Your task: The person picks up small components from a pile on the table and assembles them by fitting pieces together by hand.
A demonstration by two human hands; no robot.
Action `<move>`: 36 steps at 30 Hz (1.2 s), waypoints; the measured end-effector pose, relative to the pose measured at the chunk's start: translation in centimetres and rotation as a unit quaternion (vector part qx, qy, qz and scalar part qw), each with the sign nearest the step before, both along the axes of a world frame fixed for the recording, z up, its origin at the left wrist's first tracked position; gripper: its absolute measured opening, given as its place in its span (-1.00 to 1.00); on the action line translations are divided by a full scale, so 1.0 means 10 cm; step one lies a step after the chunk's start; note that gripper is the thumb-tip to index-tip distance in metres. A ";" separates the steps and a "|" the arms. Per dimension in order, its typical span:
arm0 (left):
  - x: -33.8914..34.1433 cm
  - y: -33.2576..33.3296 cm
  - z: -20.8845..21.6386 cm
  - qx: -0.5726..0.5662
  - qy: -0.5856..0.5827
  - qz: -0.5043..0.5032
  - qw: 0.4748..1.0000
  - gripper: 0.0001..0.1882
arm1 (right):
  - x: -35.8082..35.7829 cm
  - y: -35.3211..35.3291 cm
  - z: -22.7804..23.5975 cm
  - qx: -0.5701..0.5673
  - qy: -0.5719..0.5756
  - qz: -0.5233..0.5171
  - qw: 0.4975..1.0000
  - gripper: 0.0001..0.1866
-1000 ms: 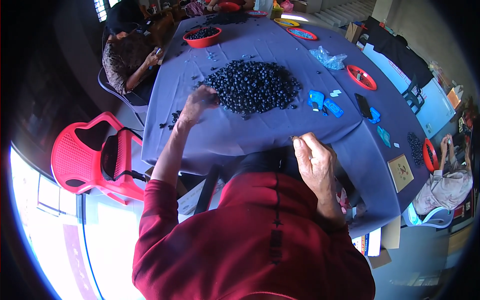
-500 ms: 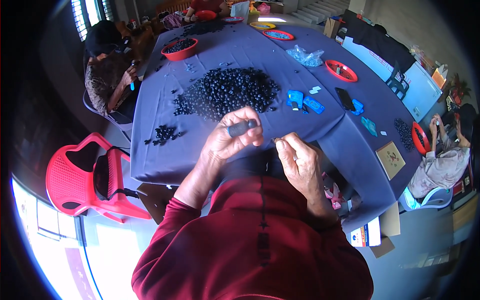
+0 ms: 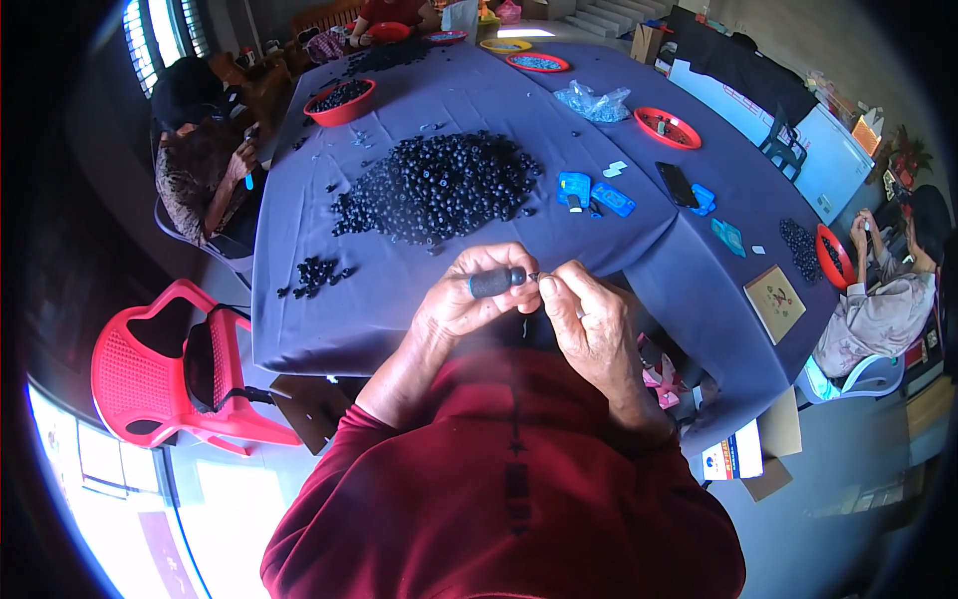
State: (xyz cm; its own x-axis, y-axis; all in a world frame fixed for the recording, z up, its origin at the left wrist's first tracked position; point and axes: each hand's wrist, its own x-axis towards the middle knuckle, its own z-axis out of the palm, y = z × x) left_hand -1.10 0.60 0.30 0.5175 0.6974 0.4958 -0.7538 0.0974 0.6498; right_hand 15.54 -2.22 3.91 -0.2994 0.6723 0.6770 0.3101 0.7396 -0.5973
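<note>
My left hand (image 3: 454, 299) is closed around a small black round piece (image 3: 518, 276) at its fingertips. A dark grey sleeve (image 3: 490, 284) covers one of its fingers. Close against it, my right hand (image 3: 594, 319) pinches a tiny dark object (image 3: 536, 278) between thumb and forefinger; it is too small to name. The two hands' fingertips nearly meet just beyond the near table edge. Beyond them lies a heap of black round pieces (image 3: 444, 185), with a smaller cluster of the same pieces (image 3: 317, 277) to the left.
Blue plastic cases (image 3: 611, 198) and a phone (image 3: 678, 185) lie on the cloth-covered table (image 3: 399, 309). A red bowl of black pieces (image 3: 341, 102), a red tray (image 3: 668, 129) and a clear bag (image 3: 593, 103) stand farther off. A red chair (image 3: 165, 369) is at left. Other people sit around the table.
My hands have come together: the tiny object in my right fingers now meets or nearly meets the black piece in my left. The view has shifted slightly.
</note>
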 end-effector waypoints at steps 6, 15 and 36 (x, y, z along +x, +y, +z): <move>-0.01 0.03 -0.09 -0.035 -0.001 -0.011 0.999 -0.58 | 0.01 0.06 -0.09 0.008 -0.011 0.011 1.000 -0.79; -0.01 0.02 -0.10 -0.040 0.010 0.004 0.999 -0.56 | -0.01 0.03 -0.06 0.008 -0.017 -0.003 1.000 -0.79; 0.00 0.00 -0.08 -0.044 -0.009 -0.014 0.999 -0.71 | -0.06 0.06 -0.11 0.025 0.016 0.020 0.999 -0.80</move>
State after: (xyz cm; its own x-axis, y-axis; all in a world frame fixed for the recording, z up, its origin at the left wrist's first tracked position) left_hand -1.09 0.58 -0.47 0.5285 0.7246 0.4424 -0.7616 0.1744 0.6241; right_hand 14.98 -1.62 2.78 -0.3018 0.6262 0.7188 0.2612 0.7795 -0.5694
